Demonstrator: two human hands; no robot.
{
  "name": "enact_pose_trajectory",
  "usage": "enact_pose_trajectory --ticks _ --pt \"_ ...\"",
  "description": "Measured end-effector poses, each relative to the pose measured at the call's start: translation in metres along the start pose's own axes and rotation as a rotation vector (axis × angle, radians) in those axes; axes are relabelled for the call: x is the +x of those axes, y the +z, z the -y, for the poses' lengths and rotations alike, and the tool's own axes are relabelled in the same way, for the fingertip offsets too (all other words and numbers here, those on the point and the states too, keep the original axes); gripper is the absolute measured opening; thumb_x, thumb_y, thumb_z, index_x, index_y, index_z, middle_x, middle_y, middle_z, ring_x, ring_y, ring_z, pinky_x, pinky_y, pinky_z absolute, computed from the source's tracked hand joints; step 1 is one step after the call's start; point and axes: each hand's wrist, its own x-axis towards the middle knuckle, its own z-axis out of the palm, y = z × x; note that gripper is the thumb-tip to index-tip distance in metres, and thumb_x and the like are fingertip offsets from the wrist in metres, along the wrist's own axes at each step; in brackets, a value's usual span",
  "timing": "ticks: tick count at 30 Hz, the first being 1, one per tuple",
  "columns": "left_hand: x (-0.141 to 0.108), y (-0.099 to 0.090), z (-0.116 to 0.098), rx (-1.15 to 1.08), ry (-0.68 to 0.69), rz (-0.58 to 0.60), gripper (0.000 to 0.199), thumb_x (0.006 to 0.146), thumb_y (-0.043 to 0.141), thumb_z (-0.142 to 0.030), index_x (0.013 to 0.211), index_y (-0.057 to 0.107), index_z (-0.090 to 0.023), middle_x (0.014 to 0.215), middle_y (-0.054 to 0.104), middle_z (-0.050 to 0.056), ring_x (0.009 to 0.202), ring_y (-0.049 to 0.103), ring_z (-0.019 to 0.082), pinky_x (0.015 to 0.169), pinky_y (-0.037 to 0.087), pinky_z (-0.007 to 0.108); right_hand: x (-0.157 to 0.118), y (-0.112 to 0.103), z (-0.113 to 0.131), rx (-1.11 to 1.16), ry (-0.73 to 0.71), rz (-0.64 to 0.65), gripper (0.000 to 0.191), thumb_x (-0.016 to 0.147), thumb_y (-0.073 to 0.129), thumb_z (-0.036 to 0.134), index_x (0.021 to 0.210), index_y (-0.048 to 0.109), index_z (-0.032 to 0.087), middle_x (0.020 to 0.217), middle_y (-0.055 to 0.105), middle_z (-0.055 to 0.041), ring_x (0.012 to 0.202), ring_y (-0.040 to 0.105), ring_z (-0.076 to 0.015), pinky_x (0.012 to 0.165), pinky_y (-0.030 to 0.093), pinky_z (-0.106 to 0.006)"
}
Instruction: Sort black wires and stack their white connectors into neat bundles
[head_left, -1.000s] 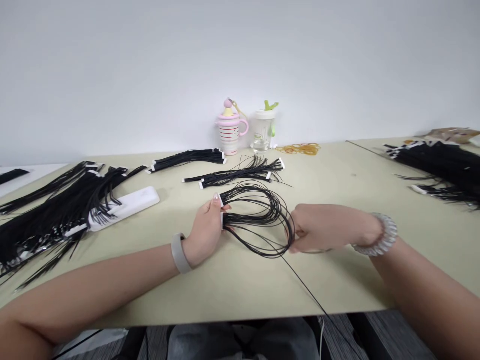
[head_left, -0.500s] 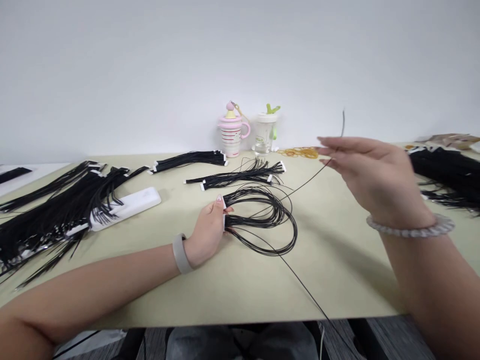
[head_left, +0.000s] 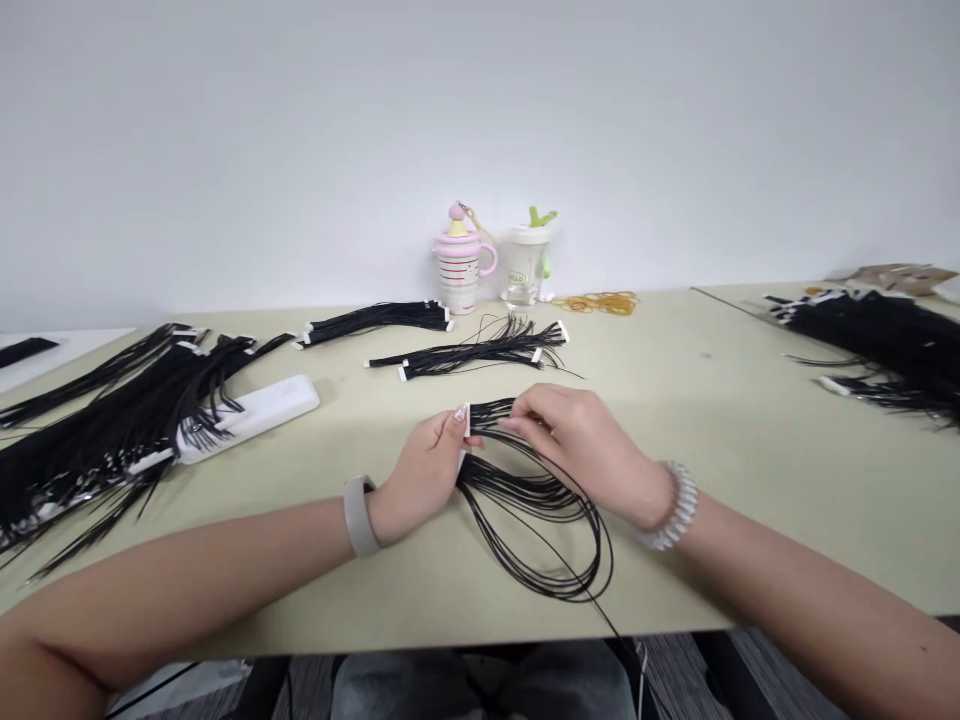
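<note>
A looped bundle of thin black wires (head_left: 547,590) with white connectors (head_left: 468,420) at its left end lies in front of me. My left hand (head_left: 427,465) pinches the connectors, thumb on top. Close to the upper connector, my right hand (head_left: 574,440) has thumb and forefinger closed on a black wire; the fingertips are partly hidden. One long wire runs from the loops over the table's front edge. Behind the hands lies a smaller black wire bundle (head_left: 480,354) with white connectors, and another bundle (head_left: 379,321) is farther back.
Piles of black wires lie at left (head_left: 112,430) and right (head_left: 885,335). A white case (head_left: 281,407) is beside the left pile. At the back stand a pink-lidded mug (head_left: 458,270) and a clear cup (head_left: 526,268), with yellow rubber bands (head_left: 607,303) nearby.
My right hand has come down and left from the raised wire to the upper connector. My left hand has shifted slightly right, and the loops have spread toward the front edge.
</note>
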Motion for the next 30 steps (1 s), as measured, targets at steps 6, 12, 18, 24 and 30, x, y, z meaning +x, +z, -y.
enact_pose_trajectory --ticks 6,12,18,24,30 --pt "0.0007 0.0006 0.0017 0.014 0.023 0.012 0.041 0.084 0.032 -0.049 0.065 0.048 -0.017 0.059 0.048 -0.001 0.056 0.044 0.013 0.055 0.036 0.026 -0.0026 0.0033 -0.0013 -0.074 -0.021 0.015 0.021 0.088 0.040 0.026 0.073 0.049 0.015 0.068 0.052 -0.0018 0.060 0.044 -0.0096 0.057 0.034 -0.023" --pt "-0.0003 0.0006 -0.0011 0.020 0.019 0.015 0.042 0.084 0.031 -0.049 0.064 0.047 -0.016 0.057 0.046 -0.001 0.056 0.042 0.012 0.054 0.035 0.026 -0.0021 0.0022 -0.0016 -0.149 -0.035 0.042 0.022 0.089 0.037 0.026 0.075 0.049 0.015 0.071 0.054 -0.0022 0.064 0.046 -0.0098 0.060 0.035 -0.023" --pt "0.0004 0.0003 -0.0030 0.029 0.019 0.014 0.044 0.083 0.031 -0.051 0.061 0.047 -0.016 0.056 0.045 -0.002 0.055 0.041 0.012 0.054 0.034 0.026 -0.0044 0.0064 -0.0038 -0.326 -0.153 0.040 0.018 0.088 0.038 0.023 0.078 0.050 0.014 0.074 0.054 -0.0032 0.067 0.047 -0.0121 0.062 0.035 -0.025" --pt "0.0000 0.0005 -0.0004 -0.001 -0.011 0.021 0.045 0.083 0.032 -0.052 0.063 0.049 -0.016 0.055 0.043 -0.002 0.054 0.040 0.012 0.053 0.035 0.025 -0.0043 0.0044 -0.0043 -0.388 -0.266 0.047 0.026 0.090 0.034 0.023 0.078 0.054 0.013 0.074 0.055 -0.0045 0.068 0.047 -0.0129 0.062 0.037 -0.025" --pt "0.0002 -0.0002 -0.0005 -0.019 -0.010 0.050 0.044 0.083 0.032 -0.052 0.061 0.045 -0.016 0.054 0.040 -0.003 0.052 0.036 0.011 0.052 0.031 0.025 -0.0029 0.0025 -0.0049 -0.451 -0.330 0.071 0.024 0.088 0.035 0.017 0.080 0.057 0.012 0.073 0.055 -0.0050 0.066 0.044 -0.0135 0.059 0.035 -0.026"
